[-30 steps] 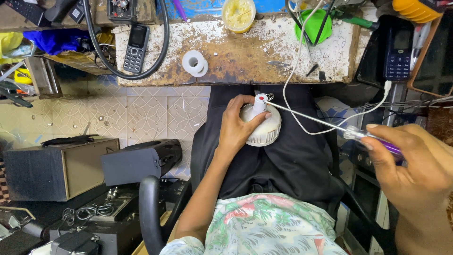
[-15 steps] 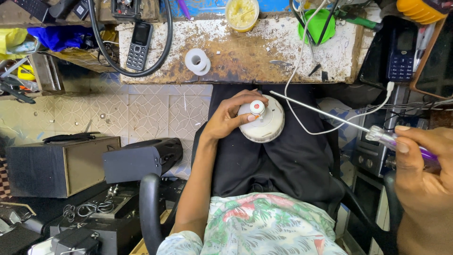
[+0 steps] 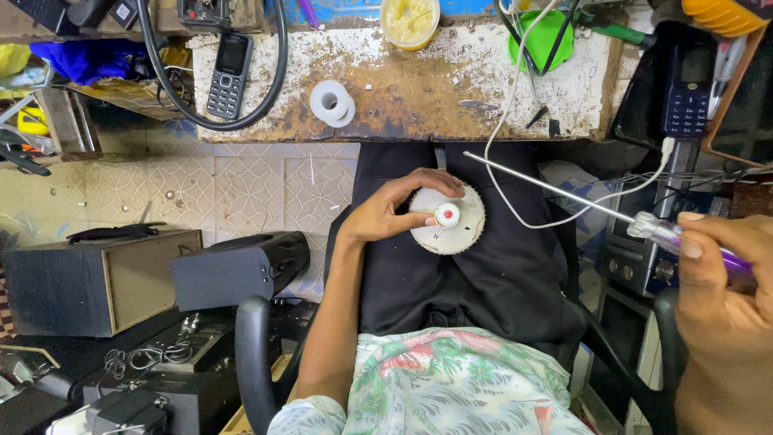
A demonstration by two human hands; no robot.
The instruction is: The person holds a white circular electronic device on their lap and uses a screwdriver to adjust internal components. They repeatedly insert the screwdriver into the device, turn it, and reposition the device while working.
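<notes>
— Since the earlier frame, what has shifted?

— Mostly the right hand [image 3: 725,274]: it has drawn out toward the right edge of the view, away from the round white plastic fan-like disc with a red-and-white hub [image 3: 448,219]. The left hand [image 3: 394,211] has stayed on that disc, which lies on the dark cloth over the person's lap, just below the worn, paint-flecked wooden bench top [image 3: 403,89].

— How are the fingers set?

— Left fingers [image 3: 435,181] curl over the disc's upper rim, thumb near the hub, clamped on it. Right fingers are closed around the clear-and-purple handle of a long steel-shafted screwdriver [image 3: 644,221].

— How would the disc handle?

— I'd judge it light and stiff, thin plastic with a toothed edge that could crack; the rim is the safest hold, not the hub.

— And directions?

— The disc lies flat, hub facing up. The screwdriver's long axis slants from the handle up and left, its tip aimed above the disc, near the thin white cable [image 3: 515,161], not touching the disc.
</notes>
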